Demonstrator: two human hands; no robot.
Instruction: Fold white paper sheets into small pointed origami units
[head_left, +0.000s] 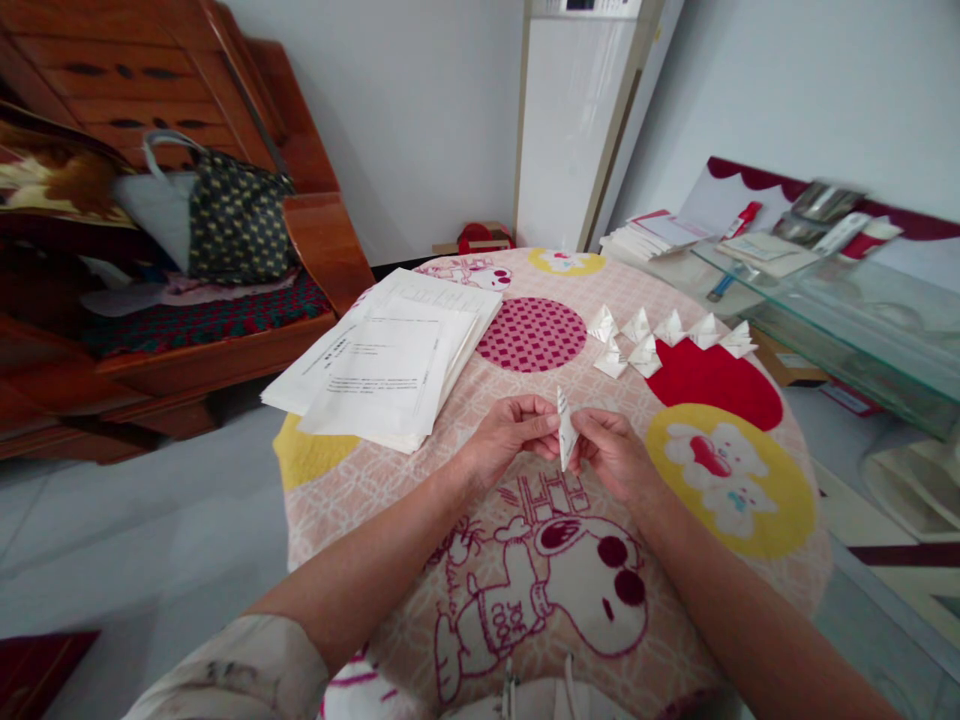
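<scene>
Above the middle of the round table, a small folded paper piece [565,430] stands on end between my two hands. It is white with dark print and narrows to a point at the top. My left hand [517,430] pinches its left side between thumb and fingers. From the other side, my right hand [611,450] grips it the same way, with some fingertips hidden behind the paper. Several similar folded paper pieces [673,327] sit in two rows at the back right of the table.
A stack of printed paper sheets [382,365] lies at the table's left. A patterned cloth [525,500] covers the table. To the right, a glass shelf [847,330] carries a metal pot [829,200] and other items. A wooden bench [315,240] with bags stands at the left.
</scene>
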